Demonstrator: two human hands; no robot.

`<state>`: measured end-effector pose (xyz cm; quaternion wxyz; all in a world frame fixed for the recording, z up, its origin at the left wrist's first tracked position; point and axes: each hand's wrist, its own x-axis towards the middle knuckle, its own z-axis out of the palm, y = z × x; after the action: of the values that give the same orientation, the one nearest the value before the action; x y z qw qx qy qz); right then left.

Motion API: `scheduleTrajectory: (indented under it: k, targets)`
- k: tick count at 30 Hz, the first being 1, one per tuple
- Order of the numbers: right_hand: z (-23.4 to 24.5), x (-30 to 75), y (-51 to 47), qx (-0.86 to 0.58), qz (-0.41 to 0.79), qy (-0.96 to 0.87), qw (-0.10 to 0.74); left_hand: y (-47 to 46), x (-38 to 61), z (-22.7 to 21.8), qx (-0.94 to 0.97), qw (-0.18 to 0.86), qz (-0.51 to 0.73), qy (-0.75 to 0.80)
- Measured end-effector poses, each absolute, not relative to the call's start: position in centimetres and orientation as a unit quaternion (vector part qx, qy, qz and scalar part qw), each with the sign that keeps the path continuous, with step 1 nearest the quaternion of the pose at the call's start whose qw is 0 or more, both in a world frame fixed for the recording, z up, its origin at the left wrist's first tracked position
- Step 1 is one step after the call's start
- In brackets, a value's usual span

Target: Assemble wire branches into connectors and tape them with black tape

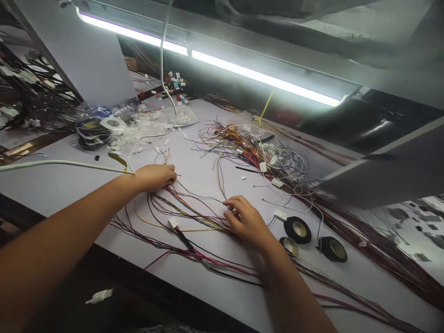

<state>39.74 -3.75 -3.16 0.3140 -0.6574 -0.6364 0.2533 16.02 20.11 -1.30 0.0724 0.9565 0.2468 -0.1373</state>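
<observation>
My left hand (157,178) is closed around one end of a bundle of thin coloured wires (187,203), at the middle left of the table. The wires fan out from it towards my right hand (246,222). That hand hovers low over the bundle with its fingers curled, a gap showing between thumb and fingertips. Thin yellow and dark wires (220,178) run up to its fingertips. Just below the bundle, a white connector (173,223) sits on a black-sleeved wire. Red and black wires (215,263) pass nearer the front edge.
Three rolls of black tape (297,230) lie right of my right hand. A tangled heap of wires (243,143) spreads behind, with long brown cables (367,236) to the right. Plastic bags (152,122) sit at back left. A white cord (69,163) crosses by my left wrist.
</observation>
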Motion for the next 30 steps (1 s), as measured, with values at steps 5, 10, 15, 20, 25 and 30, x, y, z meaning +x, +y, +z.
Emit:
scheduleTrajectory:
  k: [5,10,15,20,25,30]
  targets:
    - [-1.9,44.0,-8.8,-0.742,0.21,-0.568,0.288,20.3,16.7,-2.0,0.971,0.087,-0.133,0.177]
    - [-2.1,44.3,-12.2,-0.745,0.206,-0.591,0.23,19.8,17.5,-2.3,0.972,0.099,-0.142,0.158]
    - [-2.3,43.1,-12.7,-0.716,0.219,-0.639,0.177,20.2,17.1,-2.3,0.964,0.081,-0.155,0.198]
    - [-2.6,42.2,-12.1,-0.695,0.228,-0.663,0.157,20.4,16.2,-2.1,0.959,0.091,-0.133,0.234]
    - [-1.6,41.9,-11.0,-0.709,0.213,-0.664,0.105,20.3,16.0,-2.2,0.957,0.095,-0.122,0.244]
    - [-1.5,41.7,-10.0,-0.709,0.166,-0.685,0.018,20.3,15.9,-2.3,0.955,0.085,-0.127,0.255]
